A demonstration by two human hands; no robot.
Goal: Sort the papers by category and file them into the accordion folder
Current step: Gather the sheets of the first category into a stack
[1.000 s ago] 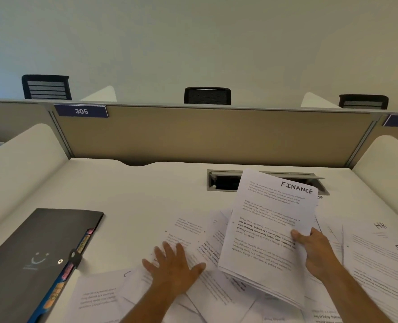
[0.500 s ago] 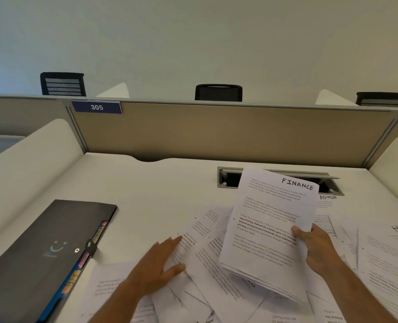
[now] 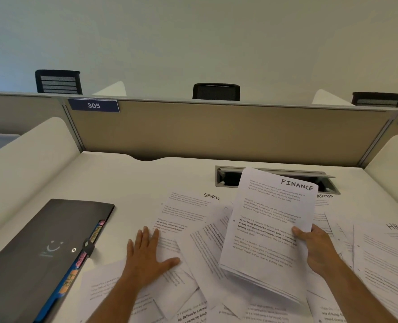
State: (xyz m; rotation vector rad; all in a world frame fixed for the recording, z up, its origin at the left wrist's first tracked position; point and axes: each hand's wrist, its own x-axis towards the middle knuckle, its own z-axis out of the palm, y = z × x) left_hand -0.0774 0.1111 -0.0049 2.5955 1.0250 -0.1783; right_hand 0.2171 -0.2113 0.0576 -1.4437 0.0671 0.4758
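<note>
Papers (image 3: 216,243) lie fanned in loose overlap across the near half of your white surface (image 3: 128,183), reaching from its middle to the right edge of view, with sheets headed SPORTS (image 3: 188,206), ADMIN (image 3: 325,199) and HR (image 3: 384,234) showing among them. Your accordion folder (image 3: 41,252), dark grey and closed by its strap, rests flat at the near left, just beside the spread, coloured index tabs showing along its right edge. Your right hand (image 3: 316,248) grasps a stack of sheets (image 3: 272,229) by its right edge, raised and tilted above the pile, the top page headed FINANCE. Your left hand (image 3: 146,257) lies flat with fingers spread, pressing on the loose sheets beside the folder. A blue plate reading 305 (image 3: 93,105) sits on the divider behind.
</note>
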